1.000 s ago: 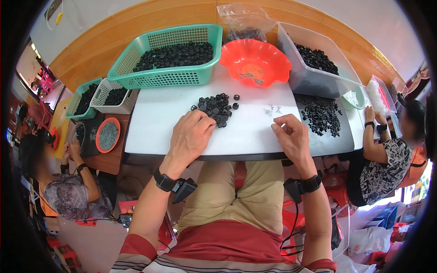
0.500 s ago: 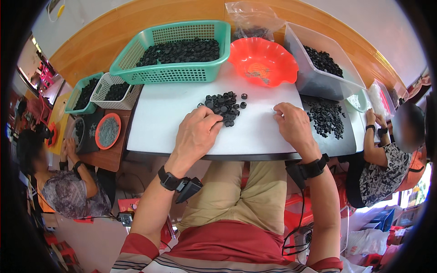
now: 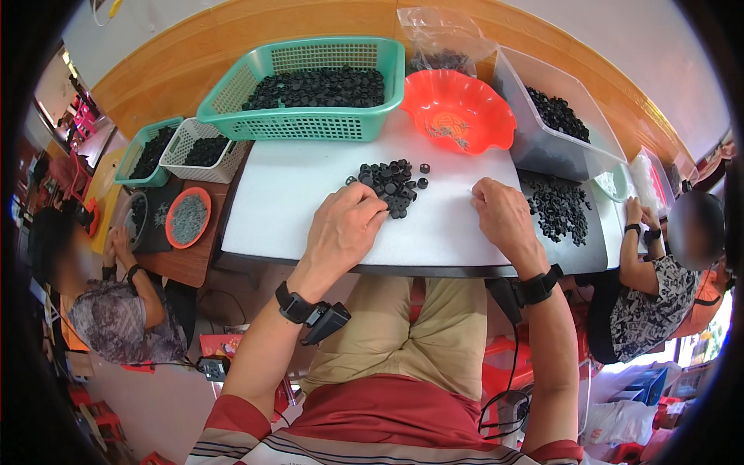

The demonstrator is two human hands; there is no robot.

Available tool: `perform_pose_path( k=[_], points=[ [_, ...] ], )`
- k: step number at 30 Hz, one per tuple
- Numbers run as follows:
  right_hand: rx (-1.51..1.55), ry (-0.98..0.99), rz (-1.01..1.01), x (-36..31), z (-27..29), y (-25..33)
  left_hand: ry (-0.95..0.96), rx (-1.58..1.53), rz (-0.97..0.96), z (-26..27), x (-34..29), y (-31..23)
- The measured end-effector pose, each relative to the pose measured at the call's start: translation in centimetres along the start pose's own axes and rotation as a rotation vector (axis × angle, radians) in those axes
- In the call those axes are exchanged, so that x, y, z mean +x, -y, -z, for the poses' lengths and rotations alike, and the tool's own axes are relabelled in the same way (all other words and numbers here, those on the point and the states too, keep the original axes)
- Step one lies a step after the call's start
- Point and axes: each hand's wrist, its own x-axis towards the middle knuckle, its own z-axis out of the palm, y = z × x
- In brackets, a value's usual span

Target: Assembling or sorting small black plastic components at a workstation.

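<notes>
A loose pile of small black round caps (image 3: 391,186) lies on the white work surface (image 3: 287,209). My left hand (image 3: 345,225) rests at the pile's near left edge, fingers curled together; what they hold, if anything, is hidden. Off to the right of the pile, my right hand (image 3: 504,221) is closed in a pinch just above the white surface. Whatever is between its fingertips is too small to name. Farther right, many small black parts (image 3: 559,213) are spread on a dark mat (image 3: 581,252).
At the back stand a green basket (image 3: 302,124) of black parts, a red scalloped bowl (image 3: 457,97) with a few small grey pieces, a plastic bag (image 3: 446,35) and a clear bin (image 3: 535,147). Co-workers sit at left (image 3: 124,318) and right (image 3: 666,287). An orange-rimmed bowl (image 3: 188,221) holds grey pieces.
The whole view has shifted slightly, so the table sits a little farther right and lower. Both hands keep nearly the same places beside the pile, still closed.
</notes>
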Motion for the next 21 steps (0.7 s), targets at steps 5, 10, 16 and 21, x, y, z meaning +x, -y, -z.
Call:
perform_pose_path(
  k=[5, 10, 16, 21],
  points=[
    [-0.112, 0.015, 0.106, -0.5, -0.2, 0.0, -0.028, -0.014, -0.083, -0.2, 0.0, 0.1],
    [0.013, -0.069, 0.220, -2.0, -0.3, 0.8, -0.032, -0.027, -0.047, 0.0, 0.0, -0.2],
    [0.268, -0.111, 0.244, -3.6, 0.6, 2.1, -0.074, -0.167, -0.056, 0.2, -0.4, -0.2],
    [0.503, -0.116, 0.114, -4.5, -0.1, 3.1, -0.101, -0.228, -0.124, 0.4, -0.4, -0.2]
  ],
)
